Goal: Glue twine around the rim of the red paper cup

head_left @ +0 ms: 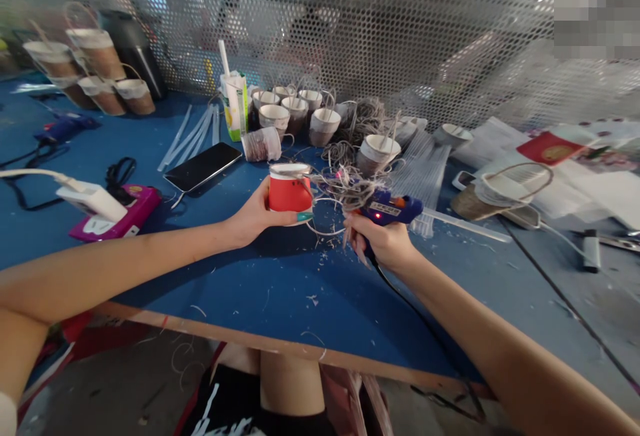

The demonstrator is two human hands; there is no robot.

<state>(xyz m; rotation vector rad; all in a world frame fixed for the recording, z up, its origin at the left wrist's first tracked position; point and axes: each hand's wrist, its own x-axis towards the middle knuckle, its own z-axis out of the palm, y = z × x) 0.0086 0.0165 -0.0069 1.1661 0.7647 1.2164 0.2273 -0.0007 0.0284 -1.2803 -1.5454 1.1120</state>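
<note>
Hand [253, 215] snug around red cup [289, 193]

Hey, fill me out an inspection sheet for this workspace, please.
Surface: blue tabletop, littered with thin scraps.
Job's things: red cup and blue glue gun, its red light on.
Clutter: phone, drink carton, loose glue sticks, and a brown-and-white cup on its side.
Hands: left hand, fingers around the red cup; right hand gripping the glue gun.
Cables: black cord from the glue gun; white cable at left.
Surroundings: perforated metal screen behind the table.
</note>
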